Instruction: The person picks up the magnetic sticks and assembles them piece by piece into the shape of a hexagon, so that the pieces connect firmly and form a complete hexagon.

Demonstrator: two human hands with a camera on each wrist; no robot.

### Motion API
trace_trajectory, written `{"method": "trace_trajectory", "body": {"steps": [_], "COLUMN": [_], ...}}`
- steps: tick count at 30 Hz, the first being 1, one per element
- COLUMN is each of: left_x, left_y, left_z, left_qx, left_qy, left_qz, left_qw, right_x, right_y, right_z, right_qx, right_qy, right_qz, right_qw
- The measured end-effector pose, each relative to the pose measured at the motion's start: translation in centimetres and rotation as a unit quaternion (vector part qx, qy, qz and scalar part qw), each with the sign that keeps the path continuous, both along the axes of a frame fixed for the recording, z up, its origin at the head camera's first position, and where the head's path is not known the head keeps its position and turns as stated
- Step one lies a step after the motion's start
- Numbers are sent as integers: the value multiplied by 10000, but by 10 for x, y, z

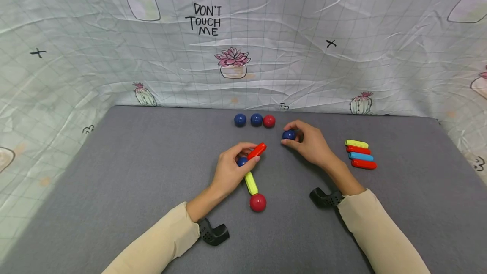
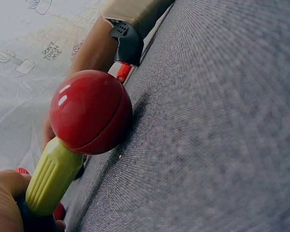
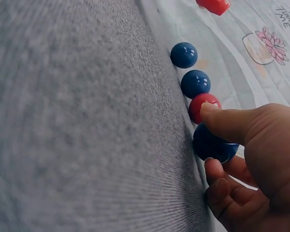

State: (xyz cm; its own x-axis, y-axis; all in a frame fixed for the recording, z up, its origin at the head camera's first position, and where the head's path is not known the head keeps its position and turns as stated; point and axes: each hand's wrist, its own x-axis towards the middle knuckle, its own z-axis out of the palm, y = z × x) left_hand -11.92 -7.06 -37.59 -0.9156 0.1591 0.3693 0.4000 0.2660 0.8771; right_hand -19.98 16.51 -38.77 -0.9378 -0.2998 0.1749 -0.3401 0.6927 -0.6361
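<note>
My left hand (image 1: 231, 168) grips a joined piece of balls and rods near the middle of the table. Its fingers lie around a blue ball (image 1: 242, 162), from which a red rod (image 1: 257, 151) points up to the right. A yellow rod (image 1: 250, 183) runs from the blue ball to a red ball (image 1: 258, 202); the left wrist view shows this red ball (image 2: 91, 112) large on the yellow rod's (image 2: 54, 178) end. Farther right, my right hand (image 1: 310, 143) pinches a separate blue ball (image 1: 288, 135) between thumb and fingers, close over the cloth.
Two blue balls, one at the left (image 1: 240, 120) and one beside it (image 1: 256, 119), stand in a row with a red ball (image 1: 269, 121) at the back. To the right lie several rods, a yellow one (image 1: 357, 143) and a blue one (image 1: 361, 156) among red ones (image 1: 364, 164). A printed curtain (image 1: 289, 67) hangs behind.
</note>
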Motion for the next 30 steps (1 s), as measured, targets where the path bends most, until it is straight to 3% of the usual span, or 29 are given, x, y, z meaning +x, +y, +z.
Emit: {"method": "trace_trajectory", "body": {"steps": [8,15,30], "left_x": [1,0,1], "left_y": [1,1,1], "left_z": [1,1,2], "left_qx": [-49,-8,-20], "left_qy": [-11,-21,24], "left_qz": [9,41,61], "left_qw": [10000,10000,10000], "right_x": [1,1,6], "right_y": [2,4,1], "right_z": [0,10,23], "right_qx": [-61,-866,-2529], "right_qy": [-86,-576,-1349], "right_qz": [2,212,1212], "right_qw": [9999,9943,9503]}}
